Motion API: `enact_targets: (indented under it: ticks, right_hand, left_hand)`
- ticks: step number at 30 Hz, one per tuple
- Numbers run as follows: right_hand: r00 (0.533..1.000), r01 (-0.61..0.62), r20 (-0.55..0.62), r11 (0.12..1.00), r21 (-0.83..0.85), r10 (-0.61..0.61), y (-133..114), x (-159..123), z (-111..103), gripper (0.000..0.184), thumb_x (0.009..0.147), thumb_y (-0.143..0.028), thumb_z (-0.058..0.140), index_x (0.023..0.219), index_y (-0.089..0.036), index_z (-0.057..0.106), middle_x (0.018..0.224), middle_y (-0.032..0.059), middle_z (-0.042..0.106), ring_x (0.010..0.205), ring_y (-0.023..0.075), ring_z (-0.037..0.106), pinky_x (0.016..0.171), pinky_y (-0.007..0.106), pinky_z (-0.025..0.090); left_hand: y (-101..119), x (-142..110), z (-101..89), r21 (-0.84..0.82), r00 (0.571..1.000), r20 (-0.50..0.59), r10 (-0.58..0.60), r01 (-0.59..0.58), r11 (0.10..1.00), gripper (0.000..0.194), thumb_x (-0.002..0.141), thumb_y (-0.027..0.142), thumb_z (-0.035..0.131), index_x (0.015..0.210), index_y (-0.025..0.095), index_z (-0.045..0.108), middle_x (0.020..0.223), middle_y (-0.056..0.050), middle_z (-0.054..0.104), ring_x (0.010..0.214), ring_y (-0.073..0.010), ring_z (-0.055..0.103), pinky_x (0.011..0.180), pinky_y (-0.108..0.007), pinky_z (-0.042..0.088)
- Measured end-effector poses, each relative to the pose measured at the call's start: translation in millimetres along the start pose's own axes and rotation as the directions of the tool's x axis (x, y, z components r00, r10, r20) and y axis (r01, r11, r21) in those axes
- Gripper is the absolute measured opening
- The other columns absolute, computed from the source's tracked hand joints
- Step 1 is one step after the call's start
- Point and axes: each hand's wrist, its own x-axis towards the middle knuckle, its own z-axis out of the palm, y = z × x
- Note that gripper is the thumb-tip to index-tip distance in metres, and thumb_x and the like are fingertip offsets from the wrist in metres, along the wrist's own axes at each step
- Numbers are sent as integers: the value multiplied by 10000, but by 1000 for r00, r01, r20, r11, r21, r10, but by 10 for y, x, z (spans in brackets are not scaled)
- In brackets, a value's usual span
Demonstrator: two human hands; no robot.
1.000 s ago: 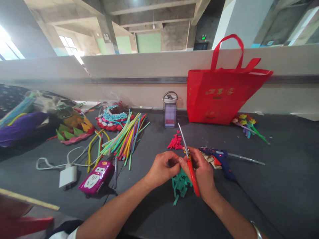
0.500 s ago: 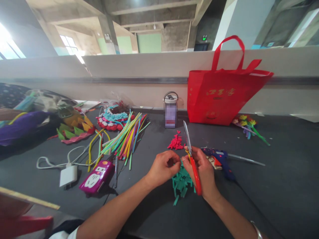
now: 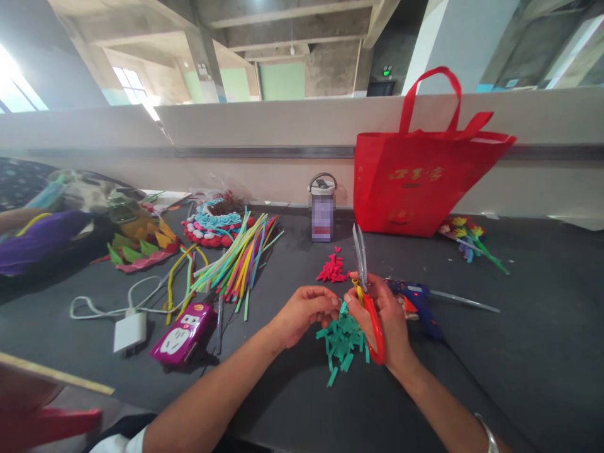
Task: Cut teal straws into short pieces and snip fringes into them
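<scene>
Right hand (image 3: 391,324) grips red-handled scissors (image 3: 376,333), blades pointing up and away, tips slightly parted; a small yellow piece (image 3: 358,293) shows at the base of the blades. Left hand (image 3: 306,313) just beside it, fingers curled, thumb drawn toward them; cannot tell whether anything is pinched there. Teal strips (image 3: 344,340) lie in a loose heap on the dark worktop (image 3: 542,352), below and between the two hands. Small heap of red bits (image 3: 332,270) beyond, near the scissor blades. Blue glue gun (image 3: 425,309) right of the right hand, partly hidden by it, clear stick (image 3: 465,300) jutting from its back. Lidded bottle (image 3: 323,211) upright near the back panel; large red bag (image 3: 419,182) stands to its right, with a bunch of fuzzy coloured flowers (image 3: 467,238) by its lower right corner. Left side: fanned bundle of multicoloured stems (image 3: 241,261), purple socket block (image 3: 185,333), white charger (image 3: 129,332) with cable. Far left, another person's forearm (image 3: 16,218), blurred, by a purple bundle (image 3: 44,242).
</scene>
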Motion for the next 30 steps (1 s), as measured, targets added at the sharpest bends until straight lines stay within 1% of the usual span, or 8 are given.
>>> enact_targets:
  ticks: [5,8,15,20,22,24,28,30]
  right_hand:
    - [999,36,1,999,-14,-36,36,5,-5,409,774,-377,659,1138,-225,548,823,-8,630,634,122,607,557,228,524]
    - [998,59,-4,998,-37,-59,37,2,0,396,781,-369,645,1135,-220,548,823,-1,639,650,129,620,565,234,534]
    - [996,79,-25,995,-58,-81,3,-21,23,373,777,-346,633,1117,-214,556,796,-3,651,643,134,635,563,236,536]
    - [996,81,-37,989,-125,-87,20,-25,22,356,783,-335,620,1113,-216,561,803,2,667,650,142,642,583,249,540]
    - [995,95,-21,985,-144,-100,51,-23,15,360,800,-353,616,1128,-219,555,828,9,670,670,149,645,601,260,541]
    - [993,119,16,978,-172,-118,78,-22,5,367,824,-376,609,1150,-223,539,850,18,668,695,159,648,618,270,539]
    - [982,180,123,925,-335,-146,77,-38,-4,403,845,-409,609,1188,-226,505,927,42,676,780,190,664,702,310,534]
    - [972,210,185,894,-396,-146,57,-59,5,418,842,-410,617,1198,-230,494,972,46,678,812,199,666,745,325,530]
  left_hand:
    - [6,-10,28,58,1000,-2,12,-12,998,165,689,282,740,743,135,689,635,-14,617,517,-74,491,530,-214,372]
    - [-4,-7,38,87,999,-15,46,-45,995,157,669,266,748,728,133,690,632,-11,612,513,-71,479,521,-211,368]
    - [-28,3,55,70,999,-20,46,-45,997,139,643,237,738,716,133,681,631,-4,611,494,-62,477,502,-202,366]
    - [-56,11,72,62,998,-25,55,-53,997,124,646,226,729,692,137,656,628,0,605,484,-61,471,500,-206,364]
    - [-54,13,71,50,994,-52,93,-91,995,106,643,205,718,683,136,648,614,4,595,492,-65,475,511,-208,368]
    - [-33,12,65,10,982,-112,152,-152,988,97,647,196,710,686,139,642,602,10,589,501,-69,482,533,-214,380]
    - [47,-6,51,-69,931,-260,255,-281,957,106,680,214,708,710,148,630,606,13,597,524,-78,505,575,-222,397]
    - [79,-17,47,-90,909,-296,292,-331,939,120,695,231,711,722,151,625,609,14,599,536,-84,515,588,-225,400]
